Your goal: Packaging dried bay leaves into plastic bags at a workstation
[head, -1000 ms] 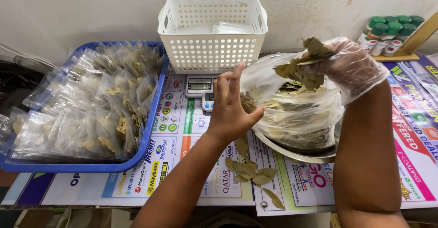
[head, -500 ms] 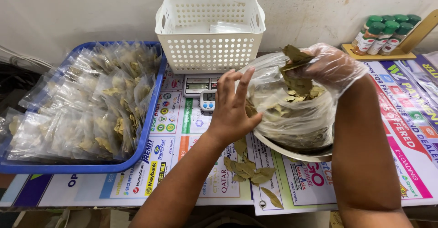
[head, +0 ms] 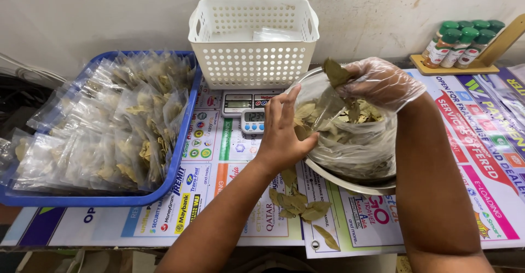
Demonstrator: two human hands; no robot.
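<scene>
A large clear plastic bag of dried leaves [head: 350, 136] rests in a metal bowl [head: 350, 183] right of centre. My left hand [head: 284, 131], bare, holds the bag's near edge, fingers spread along its side. My right hand [head: 380, 81] wears a thin clear glove and pinches a bunch of dried leaves [head: 334, 72] above the bag's mouth. Loose leaves [head: 298, 204] lie on the table below my left hand.
A blue tray [head: 164, 188] piled with small clear packets of leaves fills the left. A white perforated basket [head: 252, 40] stands at the back centre, with a small digital scale [head: 238, 103] and a timer [head: 253, 121] in front. Green-capped spice bottles [head: 459, 40] stand back right.
My right hand has come down with its leaves toward the bag's mouth, and the bag has settled lower in the bowl. My left hand kept its hold on the bag.
</scene>
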